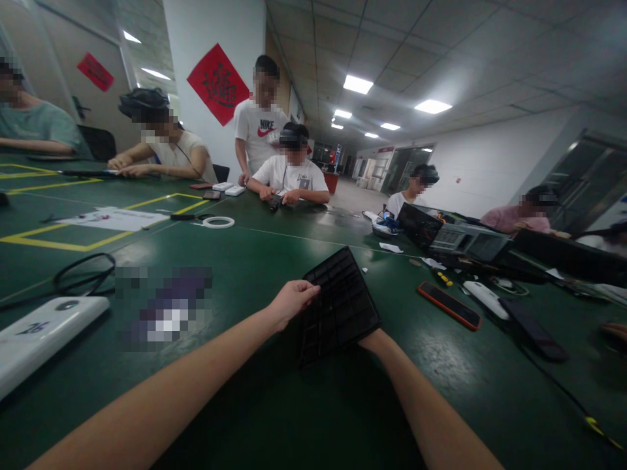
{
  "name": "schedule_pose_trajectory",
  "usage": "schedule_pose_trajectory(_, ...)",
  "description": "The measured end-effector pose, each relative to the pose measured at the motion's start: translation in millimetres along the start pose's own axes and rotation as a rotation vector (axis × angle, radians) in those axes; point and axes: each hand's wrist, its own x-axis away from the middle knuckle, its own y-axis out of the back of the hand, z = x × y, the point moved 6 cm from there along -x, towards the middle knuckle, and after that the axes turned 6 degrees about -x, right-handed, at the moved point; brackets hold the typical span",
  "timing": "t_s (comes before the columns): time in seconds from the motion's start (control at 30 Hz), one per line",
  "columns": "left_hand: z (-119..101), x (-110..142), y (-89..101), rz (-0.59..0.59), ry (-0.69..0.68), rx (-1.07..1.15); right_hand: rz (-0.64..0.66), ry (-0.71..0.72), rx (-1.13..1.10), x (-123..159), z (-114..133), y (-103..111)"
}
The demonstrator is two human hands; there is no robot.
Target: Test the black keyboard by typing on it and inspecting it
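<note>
A black gridded tray (343, 307), divided into several small compartments, is held tilted above the green table. My right hand (373, 341) supports it from behind at the lower right; its fingers are hidden by the tray. Over the tray's upper left part, my left hand (294, 301) is closed in a pinch, fingertips at the tray's face near its edge. Whatever is between those fingertips is too small to make out.
On the green table (255, 261), a white power bank (49, 333) and a black cable (85, 274) lie left. An orange-edged phone (448, 305), a white device (484, 299) and a dark phone (533, 329) lie right. A white tape ring (218, 222) lies farther back. Several people sit around.
</note>
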Motion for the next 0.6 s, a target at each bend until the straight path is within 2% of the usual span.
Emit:
schedule_pose_trajectory(0.23, -1.0, -2.7, 2.4, -0.070, -0.175, -0.148, -0.024, 0.002, -0.014, 2.1, 1.7, 1.3)
schedule_pose_trajectory(0.4, -9.4, 3.6, 6.1, -0.129, -0.386, -0.468, -0.088, 0.022, -0.015, 1.8, 2.7, 5.1)
schedule_pose_trajectory(0.5, -17.2, 9.3, 6.1, -0.085, -0.489, -0.638, -0.113, 0.001, -0.068, 2.2, 1.9, 6.7)
schedule_pose_trajectory(0.6, -20.4, 10.9, 5.1, -0.008, -0.495, -0.755, -0.074, -0.104, -0.159, 3.9, -3.1, 3.5)
